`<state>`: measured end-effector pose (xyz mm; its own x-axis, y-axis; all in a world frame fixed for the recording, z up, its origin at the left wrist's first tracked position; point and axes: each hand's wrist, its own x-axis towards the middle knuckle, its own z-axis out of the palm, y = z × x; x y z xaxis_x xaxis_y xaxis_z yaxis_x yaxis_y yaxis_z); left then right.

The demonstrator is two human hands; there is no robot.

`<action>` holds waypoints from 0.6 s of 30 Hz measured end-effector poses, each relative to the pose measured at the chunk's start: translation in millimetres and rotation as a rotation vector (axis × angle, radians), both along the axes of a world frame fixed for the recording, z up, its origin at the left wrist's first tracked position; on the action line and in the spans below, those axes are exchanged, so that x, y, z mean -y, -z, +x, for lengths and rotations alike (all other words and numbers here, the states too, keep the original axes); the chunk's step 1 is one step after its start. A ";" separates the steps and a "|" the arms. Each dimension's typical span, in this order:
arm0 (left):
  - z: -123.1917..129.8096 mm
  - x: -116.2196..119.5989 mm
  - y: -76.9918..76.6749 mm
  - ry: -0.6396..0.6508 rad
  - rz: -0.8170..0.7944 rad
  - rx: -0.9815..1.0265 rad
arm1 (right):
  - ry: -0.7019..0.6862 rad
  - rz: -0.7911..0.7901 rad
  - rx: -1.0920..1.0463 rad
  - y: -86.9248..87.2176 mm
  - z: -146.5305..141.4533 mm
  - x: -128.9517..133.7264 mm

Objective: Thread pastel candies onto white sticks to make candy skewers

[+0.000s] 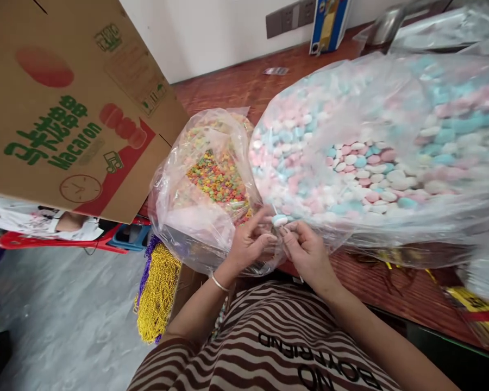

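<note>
In my right hand (307,252), thumb and fingers pinch a thin white stick that carries a small stack of blue and white candies (279,220). The stick's tip pokes out above the stack, and its lower end shows below my palm. My left hand (250,239) is just left of the stack, thumb and fingers apart, with nothing visible between them. Behind my left hand stands an open clear bag of small multicoloured beads (218,176). Behind my right hand lies a big open plastic bag of pink, white and blue candies (364,163).
A cardboard carton (65,108) printed "Macaron" rises at left. Gold bead strings (158,293) hang beside the reddish wooden table (236,79). A blue box (329,27) leans on the wall by the sockets (289,19). Yellow-red packaging (476,315) lies at right.
</note>
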<state>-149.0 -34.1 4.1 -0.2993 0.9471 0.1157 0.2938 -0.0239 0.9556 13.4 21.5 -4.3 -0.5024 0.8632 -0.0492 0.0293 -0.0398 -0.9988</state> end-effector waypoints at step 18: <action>-159.7 -79.9 32.6 -0.263 -0.278 -0.646 | -0.141 0.062 0.248 3.4 -74.6 -20.4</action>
